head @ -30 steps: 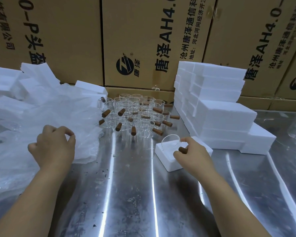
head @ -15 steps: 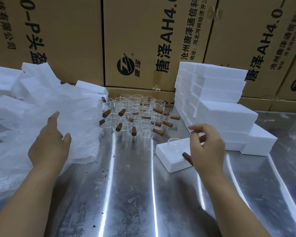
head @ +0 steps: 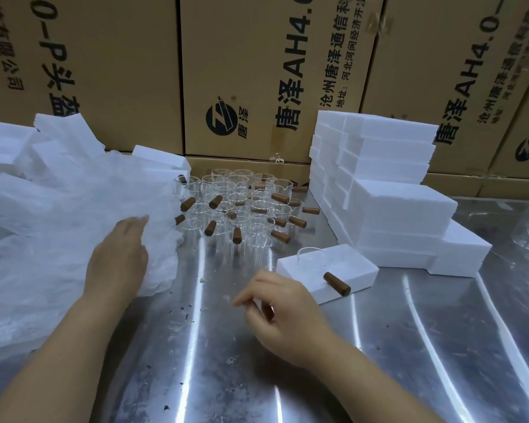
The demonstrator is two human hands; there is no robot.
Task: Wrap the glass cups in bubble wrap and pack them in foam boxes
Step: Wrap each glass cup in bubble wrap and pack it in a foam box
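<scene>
Release made: right hand (head: 284,312) is back empty, fingers loosely curled; glass cup (head: 321,267) sits in foam box (head: 358,270), right of centre. Left hand (head: 116,257), now flat, presses bubble wrap (head: 58,224) at left; next wrap likely.

A glass cup (head: 336,283) sits in the foam box (head: 359,267). Just left of it, the right hand (head: 287,312) holds nothing; farther left, the left hand (head: 119,257) lies flat on bubble wrap (head: 58,227).

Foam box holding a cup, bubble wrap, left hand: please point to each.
foam box (head: 358,268), head view, bare top face
bubble wrap (head: 58,239), head view, middle of pile
left hand (head: 119,256), head view, back of hand
</scene>
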